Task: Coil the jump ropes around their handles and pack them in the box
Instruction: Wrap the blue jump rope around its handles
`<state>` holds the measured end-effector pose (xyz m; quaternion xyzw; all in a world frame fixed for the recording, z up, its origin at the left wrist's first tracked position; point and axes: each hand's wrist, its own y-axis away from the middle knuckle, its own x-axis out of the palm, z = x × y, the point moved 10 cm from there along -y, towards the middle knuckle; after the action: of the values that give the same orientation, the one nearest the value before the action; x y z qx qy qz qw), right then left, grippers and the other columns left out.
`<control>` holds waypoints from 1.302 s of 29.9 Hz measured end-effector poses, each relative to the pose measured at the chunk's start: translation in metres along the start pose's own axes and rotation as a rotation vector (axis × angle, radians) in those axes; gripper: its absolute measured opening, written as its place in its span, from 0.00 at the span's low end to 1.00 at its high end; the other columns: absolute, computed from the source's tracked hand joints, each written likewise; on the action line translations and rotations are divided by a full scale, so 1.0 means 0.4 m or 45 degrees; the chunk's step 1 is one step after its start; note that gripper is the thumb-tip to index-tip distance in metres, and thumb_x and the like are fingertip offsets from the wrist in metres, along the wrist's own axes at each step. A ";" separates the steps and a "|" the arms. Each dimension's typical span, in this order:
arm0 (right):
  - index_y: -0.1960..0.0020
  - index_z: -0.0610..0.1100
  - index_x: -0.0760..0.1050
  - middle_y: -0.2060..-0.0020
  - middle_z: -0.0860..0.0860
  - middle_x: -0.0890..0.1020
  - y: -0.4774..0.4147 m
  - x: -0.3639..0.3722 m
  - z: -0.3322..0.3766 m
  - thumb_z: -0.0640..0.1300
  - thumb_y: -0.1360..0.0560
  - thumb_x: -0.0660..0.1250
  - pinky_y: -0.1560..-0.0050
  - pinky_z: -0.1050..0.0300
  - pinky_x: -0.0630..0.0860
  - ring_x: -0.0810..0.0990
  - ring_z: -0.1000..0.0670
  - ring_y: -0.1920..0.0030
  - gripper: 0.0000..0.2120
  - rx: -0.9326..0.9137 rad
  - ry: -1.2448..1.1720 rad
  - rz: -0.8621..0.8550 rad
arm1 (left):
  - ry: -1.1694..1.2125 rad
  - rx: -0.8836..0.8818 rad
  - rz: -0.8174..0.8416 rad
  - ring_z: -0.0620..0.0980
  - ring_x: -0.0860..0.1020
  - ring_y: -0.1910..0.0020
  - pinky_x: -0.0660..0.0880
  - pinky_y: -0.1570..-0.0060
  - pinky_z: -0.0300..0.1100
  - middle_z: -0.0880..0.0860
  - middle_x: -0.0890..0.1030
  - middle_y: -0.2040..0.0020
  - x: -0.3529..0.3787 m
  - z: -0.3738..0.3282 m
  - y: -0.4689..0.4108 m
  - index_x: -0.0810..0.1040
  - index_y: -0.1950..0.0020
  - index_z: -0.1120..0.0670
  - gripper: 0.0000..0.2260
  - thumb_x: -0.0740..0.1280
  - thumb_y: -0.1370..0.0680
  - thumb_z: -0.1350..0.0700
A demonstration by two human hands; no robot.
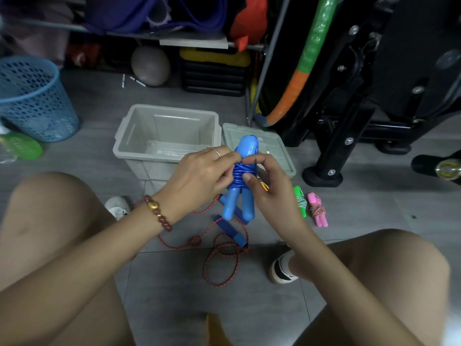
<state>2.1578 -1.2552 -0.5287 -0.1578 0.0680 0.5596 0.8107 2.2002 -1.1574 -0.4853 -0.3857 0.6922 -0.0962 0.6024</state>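
Note:
I hold a light blue jump rope (239,203) upright in front of me, its two handles side by side and dark blue cord coiled around their middle. My left hand (199,176) grips the coil from the left. My right hand (267,186) pinches the cord at the coil from the right. The open grey box (129,141) stands on the floor just beyond my hands, with nothing visible inside. A red cord rope with dark blue handles (232,231) lies loose on the floor below my hands. A coiled green rope (300,202) and a coiled pink rope (317,209) lie to the right.
The box's grey lid (274,143) lies right of the box. A blue mesh basket (32,98) stands far left with a green bottle (22,146) beside it. Black exercise equipment (349,136) fills the right. My knees and feet frame the floor space.

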 end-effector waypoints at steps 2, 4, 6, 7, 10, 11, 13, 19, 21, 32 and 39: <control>0.52 0.50 0.70 0.53 0.56 0.78 -0.003 -0.004 -0.008 0.39 0.28 0.66 0.44 0.56 0.75 0.80 0.50 0.48 0.09 0.015 -0.078 -0.004 | 0.016 -0.002 0.020 0.53 0.76 0.66 0.75 0.69 0.46 0.54 0.79 0.59 0.006 0.002 0.003 0.79 0.51 0.59 0.09 0.61 0.26 0.63; 0.54 0.49 0.71 0.55 0.55 0.78 -0.006 -0.008 -0.004 0.38 0.28 0.66 0.50 0.61 0.75 0.80 0.50 0.51 0.07 0.010 -0.099 0.010 | 0.046 -0.014 0.034 0.52 0.75 0.66 0.75 0.69 0.46 0.54 0.78 0.59 0.010 0.002 0.003 0.79 0.50 0.59 0.09 0.60 0.25 0.62; 0.56 0.48 0.72 0.57 0.54 0.78 -0.003 -0.010 0.001 0.36 0.27 0.65 0.56 0.66 0.72 0.79 0.52 0.55 0.07 0.015 -0.134 0.007 | 0.074 -0.015 0.038 0.50 0.74 0.66 0.74 0.68 0.44 0.53 0.78 0.59 0.009 0.001 0.001 0.78 0.51 0.58 0.08 0.60 0.25 0.61; 0.56 0.46 0.73 0.58 0.54 0.78 0.000 -0.009 0.000 0.33 0.27 0.64 0.57 0.66 0.72 0.79 0.53 0.56 0.08 0.029 -0.182 -0.005 | 0.103 -0.023 0.042 0.49 0.73 0.65 0.74 0.67 0.44 0.52 0.78 0.59 0.009 0.003 0.002 0.78 0.51 0.58 0.08 0.60 0.25 0.60; 0.57 0.44 0.73 0.59 0.53 0.79 0.007 -0.007 0.000 0.30 0.25 0.64 0.56 0.63 0.74 0.79 0.55 0.58 0.10 0.065 -0.235 -0.031 | 0.211 -0.125 0.086 0.45 0.72 0.65 0.74 0.67 0.43 0.51 0.77 0.58 0.016 0.021 0.006 0.76 0.52 0.57 0.09 0.58 0.26 0.56; 0.57 0.44 0.74 0.59 0.54 0.79 0.008 -0.005 -0.003 0.31 0.25 0.65 0.57 0.63 0.74 0.79 0.55 0.58 0.09 0.079 -0.234 -0.034 | 0.227 -0.160 0.104 0.42 0.70 0.65 0.72 0.66 0.43 0.50 0.77 0.57 0.021 0.027 0.008 0.75 0.52 0.56 0.10 0.56 0.26 0.54; 0.56 0.44 0.73 0.58 0.52 0.79 0.008 -0.004 -0.009 0.32 0.25 0.64 0.59 0.61 0.74 0.79 0.53 0.59 0.09 0.119 -0.240 -0.056 | 0.233 -0.208 0.127 0.40 0.66 0.64 0.69 0.65 0.42 0.50 0.76 0.55 0.031 0.033 0.012 0.73 0.51 0.56 0.12 0.54 0.26 0.53; 0.57 0.42 0.72 0.63 0.50 0.77 0.013 -0.011 -0.017 0.31 0.26 0.63 0.66 0.60 0.72 0.75 0.52 0.65 0.07 0.221 -0.270 -0.170 | 0.364 -0.240 0.168 0.44 0.69 0.61 0.66 0.63 0.41 0.48 0.71 0.54 0.058 0.033 0.008 0.69 0.51 0.55 0.10 0.51 0.25 0.53; 0.58 0.41 0.72 0.63 0.50 0.77 0.011 -0.017 -0.014 0.31 0.27 0.63 0.67 0.62 0.71 0.75 0.52 0.65 0.07 0.231 -0.280 -0.196 | 0.434 -0.273 0.156 0.42 0.68 0.60 0.64 0.62 0.39 0.46 0.69 0.54 0.059 0.032 0.007 0.69 0.51 0.54 0.09 0.52 0.25 0.54; 0.57 0.41 0.72 0.62 0.50 0.77 0.002 -0.029 -0.024 0.31 0.26 0.63 0.70 0.66 0.70 0.73 0.56 0.68 0.07 0.271 -0.324 -0.282 | 0.855 -0.509 0.197 0.38 0.68 0.55 0.71 0.52 0.35 0.48 0.67 0.55 0.114 0.058 0.005 0.67 0.53 0.56 0.06 0.53 0.20 0.61; 0.56 0.47 0.76 0.49 0.46 0.81 0.003 -0.033 -0.023 0.38 0.28 0.67 0.43 0.42 0.76 0.79 0.46 0.44 0.05 0.096 -0.134 -0.320 | 1.075 -0.835 0.225 0.47 0.69 0.56 0.73 0.54 0.49 0.57 0.69 0.55 0.148 0.080 0.023 0.65 0.61 0.51 0.10 0.62 0.23 0.48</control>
<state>2.1525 -1.2698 -0.5338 -0.1050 0.0261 0.4581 0.8823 2.2266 -1.1790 -0.5438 -0.4217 0.8975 0.0294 0.1257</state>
